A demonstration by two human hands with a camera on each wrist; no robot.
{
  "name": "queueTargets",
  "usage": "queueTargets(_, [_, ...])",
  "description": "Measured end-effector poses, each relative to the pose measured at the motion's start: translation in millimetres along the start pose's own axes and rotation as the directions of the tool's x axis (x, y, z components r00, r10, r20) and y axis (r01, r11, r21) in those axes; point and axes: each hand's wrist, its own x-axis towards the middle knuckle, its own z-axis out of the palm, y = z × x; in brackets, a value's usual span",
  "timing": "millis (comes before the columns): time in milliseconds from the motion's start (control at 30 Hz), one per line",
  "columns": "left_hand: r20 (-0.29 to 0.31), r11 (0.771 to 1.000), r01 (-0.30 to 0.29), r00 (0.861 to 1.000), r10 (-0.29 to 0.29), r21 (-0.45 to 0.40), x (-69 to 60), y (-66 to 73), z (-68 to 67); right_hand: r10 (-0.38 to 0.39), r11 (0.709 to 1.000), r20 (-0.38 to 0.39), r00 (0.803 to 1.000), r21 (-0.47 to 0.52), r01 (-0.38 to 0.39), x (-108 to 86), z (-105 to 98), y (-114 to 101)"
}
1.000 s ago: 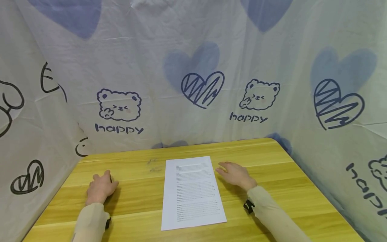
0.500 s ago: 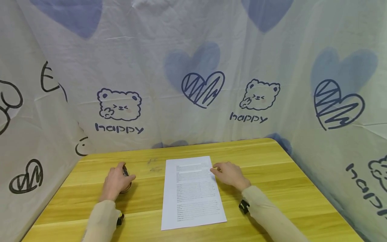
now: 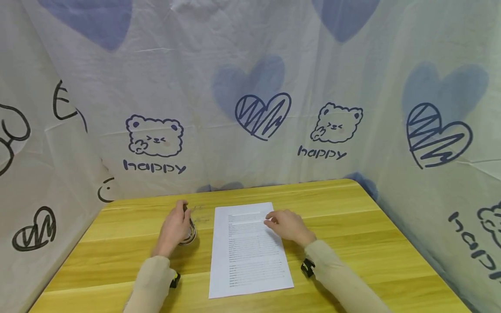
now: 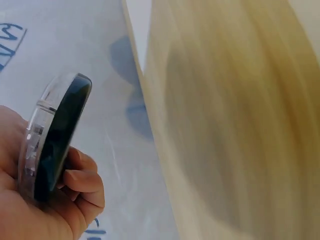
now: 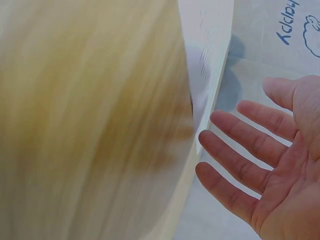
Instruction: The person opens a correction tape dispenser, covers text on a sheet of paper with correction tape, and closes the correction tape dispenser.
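Gripping a rounded, dark-and-clear object (image 4: 60,130) with the left hand (image 3: 173,228), with fingers (image 4: 89,189) curled in against the dark face and pinching near the lower end, as seen from the left wrist. Shown there almost edge-on and tilted, with clear material along one side and dark green-black along the other. In the head view, held just left of a printed sheet (image 3: 250,256), apart from its left edge and partly hidden by the hand; impossible to tell whether touching the counter (image 3: 344,261). Reaching over the sheet's right edge with the right hand (image 3: 288,226), with fingers straight to slightly bent, spread apart in the right wrist view and gripping nothing; impossible to tell whether resting on the paper. Lying flat near the middle of the yellow wood-grained counter, between both hands and covered with lines of text too small to read. Wearing pale sleeves (image 3: 150,282) and a dark device (image 3: 307,268) at each wrist. Hung behind and to both sides with white cloth (image 3: 203,87), patterned with hearts, bears and "happy".
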Motion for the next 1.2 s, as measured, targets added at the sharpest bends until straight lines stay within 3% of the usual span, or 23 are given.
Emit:
queueTargets(100, [-0.026, 0.999, -0.01, 1.0, 0.009, -0.054, 2.1, 9.3, 5.4, -0.018, 1.0, 0.004, 1.0, 0.001, 0.018, 0.9, 2.1, -4.3])
queueTargets(333, [-0.07, 0.999, -0.004, 0.998, 0.001, -0.048, 5.9, 29.6, 17.0, -0.058, 0.997, -0.001, 0.998, -0.047, 0.058, 2.7, 7.2, -9.0])
queueTargets(433, [-0.082, 0.994, 0.007, 0.997, -0.015, -0.105, 6.0, 36.5, 22.2, -0.076, 0.996, 0.002, 0.997, -0.052, 0.076, 3.7, 7.7, -12.4])
queueTargets(700, [-0.127, 0.954, 0.005, 0.991, -0.045, -0.301, 7.6, 52.4, 36.1, -0.154, 0.987, 0.021, 0.988, -0.048, 0.155, 7.3, 7.7, -31.8])
queueTargets(933, [-0.116, 0.93, 0.013, 0.991, -0.06, -0.368, 8.2, 61.8, 44.5, -0.138, 0.99, 0.056, 0.989, 0.043, 0.136, 11.2, 10.0, -42.9])
queueTargets(1033, [-0.056, 0.882, 0.036, 0.996, -0.071, -0.469, 7.9, 64.9, 46.9, -0.111, 0.985, 0.076, 0.991, 0.14, 0.1, 12.3, 10.1, -44.4])
queueTargets(1133, [0.009, 0.807, 0.067, 0.997, -0.076, -0.587, 8.2, 67.3, 49.8, -0.093, 0.963, 0.09, 0.992, 0.262, 0.067, 13.9, 9.1, -45.8])
queueTargets(1200, [0.037, 0.77, 0.071, 0.997, -0.062, -0.634, 8.3, 68.6, 50.9, -0.08, 0.946, 0.083, 0.993, 0.32, 0.049, 15.1, 8.1, -45.7])
